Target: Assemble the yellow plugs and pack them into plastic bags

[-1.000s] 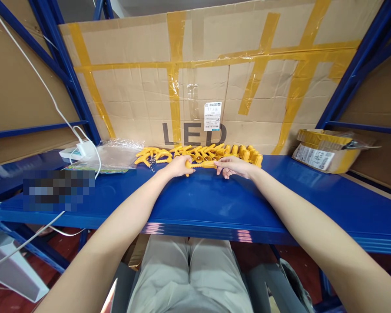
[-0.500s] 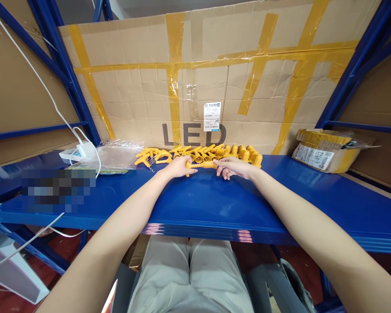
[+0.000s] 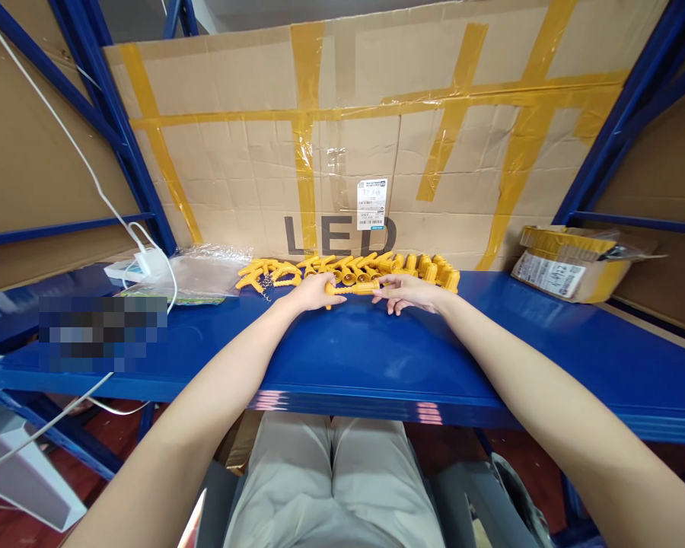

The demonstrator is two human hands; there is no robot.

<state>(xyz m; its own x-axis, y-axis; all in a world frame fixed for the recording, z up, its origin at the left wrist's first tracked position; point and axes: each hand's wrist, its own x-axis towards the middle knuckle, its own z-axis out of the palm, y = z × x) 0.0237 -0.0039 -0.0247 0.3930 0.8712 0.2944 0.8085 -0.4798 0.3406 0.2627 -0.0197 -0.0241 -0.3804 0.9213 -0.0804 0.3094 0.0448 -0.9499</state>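
Observation:
My left hand [image 3: 313, 292] is closed around the left end of a yellow plastic piece [image 3: 355, 288] with a ridged, narrow shaft and a wider right end. It is held level just above the blue shelf. At that wider end, the thumb and fingertips of my right hand [image 3: 414, 294] pinch the piece, its lower fingers curled loosely. Behind both hands lie rows of similar yellow pieces [image 3: 348, 272], some with flared, hollow ends. Left of my left hand sit yellow branched handles [image 3: 256, 275] with small metal chains [image 3: 267, 289].
A large taped cardboard box [image 3: 234, 167] stands along the back. At right is a small open carton [image 3: 571, 262]. Clear plastic bags [image 3: 205, 274], a white plug with cable [image 3: 148, 262] and a blurred dark object [image 3: 103, 327] lie left on the blue shelf [image 3: 354, 358].
My right hand's fingers have shifted slightly and opened a little at the right end of the piece, showing more of it. My left hand has stayed in place.

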